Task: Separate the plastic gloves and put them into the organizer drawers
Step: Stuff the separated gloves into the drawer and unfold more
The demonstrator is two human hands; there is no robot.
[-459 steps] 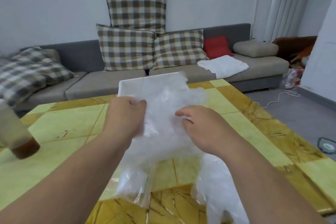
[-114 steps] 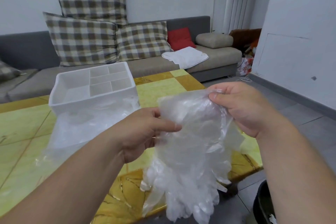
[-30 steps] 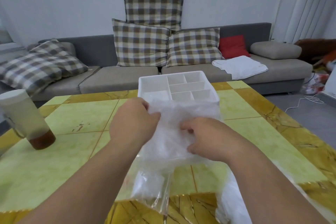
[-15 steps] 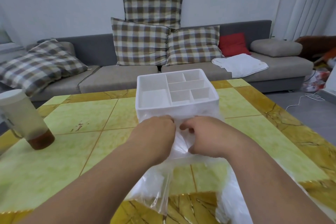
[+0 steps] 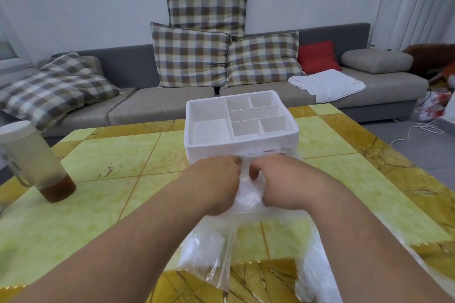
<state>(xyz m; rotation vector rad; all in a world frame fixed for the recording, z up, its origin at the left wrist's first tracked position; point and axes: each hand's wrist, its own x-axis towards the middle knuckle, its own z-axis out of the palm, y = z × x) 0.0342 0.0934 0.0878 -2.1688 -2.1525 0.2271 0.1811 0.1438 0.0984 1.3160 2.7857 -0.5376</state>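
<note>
Clear plastic-film gloves [image 5: 246, 198], gripped by left hand [image 5: 216, 181] and right hand [image 5: 279, 179] against white compartmented plastic organizer [image 5: 242, 147]; risk: clinging layers may bunch, entering unseparated.

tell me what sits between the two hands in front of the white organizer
A bunched wad of clear plastic gloves fills the narrow gap between the left hand and the right hand, which both grip it, as the head view shows.

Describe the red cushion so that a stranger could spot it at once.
Look at the grey sofa behind the table, towards its right end. The red cushion leans against the backrest between a checked cushion and a grey pad. It alone is plain red.
</note>
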